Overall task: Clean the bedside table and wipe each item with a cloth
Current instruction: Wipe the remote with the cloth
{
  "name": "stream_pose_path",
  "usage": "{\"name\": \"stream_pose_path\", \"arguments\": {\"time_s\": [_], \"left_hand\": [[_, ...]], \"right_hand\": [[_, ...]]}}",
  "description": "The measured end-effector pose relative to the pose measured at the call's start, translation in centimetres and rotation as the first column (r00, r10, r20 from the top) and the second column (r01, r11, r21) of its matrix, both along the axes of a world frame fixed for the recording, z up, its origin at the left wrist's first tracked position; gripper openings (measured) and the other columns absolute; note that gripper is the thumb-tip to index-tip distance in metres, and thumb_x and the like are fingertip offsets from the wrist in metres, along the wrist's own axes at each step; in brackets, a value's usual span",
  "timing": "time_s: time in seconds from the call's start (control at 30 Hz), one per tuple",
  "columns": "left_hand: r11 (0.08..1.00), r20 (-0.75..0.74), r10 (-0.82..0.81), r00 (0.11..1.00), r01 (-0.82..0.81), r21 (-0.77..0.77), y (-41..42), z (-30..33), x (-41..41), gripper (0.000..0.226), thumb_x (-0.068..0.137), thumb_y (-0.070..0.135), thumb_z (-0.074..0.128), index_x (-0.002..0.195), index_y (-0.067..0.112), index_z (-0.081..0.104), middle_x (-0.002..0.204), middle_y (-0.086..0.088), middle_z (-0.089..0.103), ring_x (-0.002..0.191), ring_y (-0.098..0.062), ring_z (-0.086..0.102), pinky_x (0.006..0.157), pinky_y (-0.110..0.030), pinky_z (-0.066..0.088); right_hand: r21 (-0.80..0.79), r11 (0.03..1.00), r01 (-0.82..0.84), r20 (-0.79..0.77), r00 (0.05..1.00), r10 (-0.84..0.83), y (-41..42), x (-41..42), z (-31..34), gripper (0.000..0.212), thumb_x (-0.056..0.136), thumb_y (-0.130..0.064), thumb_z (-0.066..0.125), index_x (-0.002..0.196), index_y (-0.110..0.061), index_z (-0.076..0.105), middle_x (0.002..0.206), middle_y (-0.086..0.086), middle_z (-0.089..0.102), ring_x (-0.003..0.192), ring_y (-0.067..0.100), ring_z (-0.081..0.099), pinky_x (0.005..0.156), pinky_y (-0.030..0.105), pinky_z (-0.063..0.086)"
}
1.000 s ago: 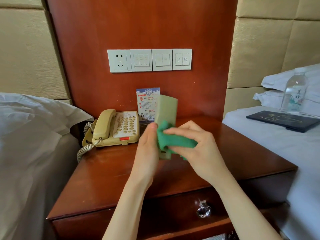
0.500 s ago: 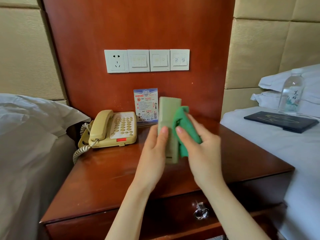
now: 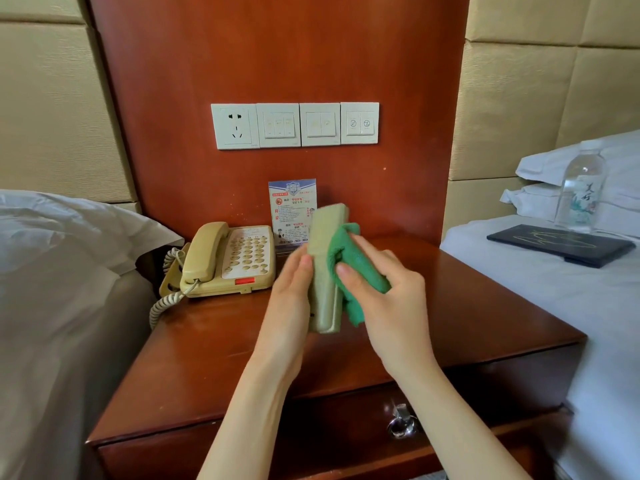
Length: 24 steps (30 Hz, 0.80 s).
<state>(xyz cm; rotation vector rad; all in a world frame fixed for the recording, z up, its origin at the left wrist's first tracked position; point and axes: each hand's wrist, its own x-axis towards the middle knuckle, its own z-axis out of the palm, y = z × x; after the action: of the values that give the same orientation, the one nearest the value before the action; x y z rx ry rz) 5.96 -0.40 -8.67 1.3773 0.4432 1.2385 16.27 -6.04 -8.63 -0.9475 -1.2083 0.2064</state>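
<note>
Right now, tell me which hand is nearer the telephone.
Left. The left hand grips the beige remote just right of the telephone; the right hand, holding the green cloth, is farther right.

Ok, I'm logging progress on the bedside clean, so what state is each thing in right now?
Beige rectangular remote: upright, lifted off the table, held by left hand.
Green cloth: bunched in right hand, pressed against the remote.
Beige corded telephone: handset on cradle.
Wooden bedside table drawer: closed.
Clear plastic water bottle: upright on bed.
</note>
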Motion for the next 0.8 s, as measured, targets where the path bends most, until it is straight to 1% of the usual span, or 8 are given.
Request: {"name": "stream_pose_path", "arguments": {"time_s": [0.13,0.27,0.33,0.43,0.53,0.6,0.7,0.8], "left_hand": [[0.986,-0.208,-0.116,0.971,0.137,0.092,-1.3,-0.2,0.6,0.032,0.093,0.048,0.054,0.117,0.032,0.068,0.112,0.0,0.073,0.099,-0.008,0.068,0.085,-0.022,0.052],[0.976,-0.228,-0.182,0.956,0.204,0.076,-1.0,-0.1,0.1,0.028,0.086,0.045,0.063,0.113,0.04,0.069,0.106,0.006,0.074,0.09,-0.004,0.068,0.078,-0.022,0.05],[0.968,-0.224,-0.217,0.95,0.24,0.077,-0.9,0.0,-0.1,0.031,0.088,0.041,0.063,0.119,0.041,0.066,0.111,0.006,0.073,0.099,-0.007,0.069,0.079,-0.021,0.052],[0.97,-0.151,-0.222,0.963,0.235,0.069,-1.1,0.0,0.1,0.045,0.09,0.034,0.061,0.134,0.035,0.054,0.122,0.002,0.069,0.114,-0.014,0.064,0.095,-0.033,0.051],[0.972,-0.053,-0.227,0.972,0.23,0.056,-1.1,0.1,0.1,0.043,0.095,0.031,0.053,0.138,0.03,0.051,0.13,-0.001,0.065,0.122,-0.017,0.059,0.103,-0.044,0.047],[0.975,0.019,-0.223,0.975,0.222,0.016,-0.9,0.2,-0.1,0.041,0.095,0.036,0.05,0.134,0.027,0.056,0.127,-0.004,0.066,0.12,-0.019,0.061,0.098,-0.041,0.051],[0.974,0.112,-0.152,0.982,0.167,-0.15,-0.6,0.1,-0.3,0.041,0.089,0.048,0.05,0.114,0.024,0.072,0.115,-0.008,0.072,0.109,-0.024,0.068,0.092,-0.046,0.054],[0.957,0.126,-0.04,0.991,0.074,-0.28,0.2,-0.2,-0.4,0.043,0.094,0.052,0.045,0.098,0.025,0.078,0.103,-0.007,0.075,0.096,-0.022,0.07,0.084,-0.043,0.055]], "right_hand": [[0.054,0.996,0.068,-0.09,0.994,-0.063,0.0,0.8,0.5,0.041,0.086,-0.017,0.069,0.122,-0.035,0.061,0.113,-0.014,0.064,0.108,0.001,0.061,0.09,0.022,0.05],[0.085,0.994,0.068,-0.14,0.989,-0.055,0.1,0.9,0.8,0.037,0.087,-0.018,0.067,0.117,-0.039,0.06,0.116,-0.017,0.065,0.113,0.003,0.059,0.096,0.033,0.05],[0.062,0.996,0.066,-0.158,0.986,-0.056,0.2,0.9,0.9,0.034,0.089,-0.022,0.064,0.118,-0.038,0.06,0.116,-0.017,0.065,0.112,0.003,0.059,0.097,0.037,0.05],[-0.016,1.0,0.025,-0.137,0.99,-0.027,0.4,1.2,1.0,0.028,0.093,-0.028,0.06,0.12,-0.027,0.063,0.11,-0.009,0.069,0.106,0.009,0.063,0.093,0.043,0.053],[-0.057,0.998,-0.026,-0.014,1.0,0.026,0.2,1.3,0.7,0.033,0.09,-0.033,0.062,0.122,-0.025,0.064,0.11,-0.006,0.069,0.104,0.009,0.065,0.091,0.04,0.054],[-0.066,0.993,-0.1,0.018,0.995,0.101,0.0,1.2,0.3,0.034,0.087,-0.03,0.065,0.121,-0.03,0.064,0.11,-0.007,0.069,0.105,0.008,0.065,0.091,0.035,0.053],[-0.091,0.984,-0.151,0.088,0.983,0.159,-0.2,0.6,-0.6,0.038,0.086,-0.021,0.067,0.118,-0.04,0.061,0.1,-0.014,0.067,0.099,0.006,0.066,0.087,0.026,0.052],[-0.131,0.98,-0.151,0.189,0.966,0.174,-0.4,-0.2,-1.2,0.041,0.085,-0.01,0.069,0.12,-0.031,0.064,0.089,-0.018,0.061,0.087,0.003,0.063,0.077,0.019,0.049]]}}
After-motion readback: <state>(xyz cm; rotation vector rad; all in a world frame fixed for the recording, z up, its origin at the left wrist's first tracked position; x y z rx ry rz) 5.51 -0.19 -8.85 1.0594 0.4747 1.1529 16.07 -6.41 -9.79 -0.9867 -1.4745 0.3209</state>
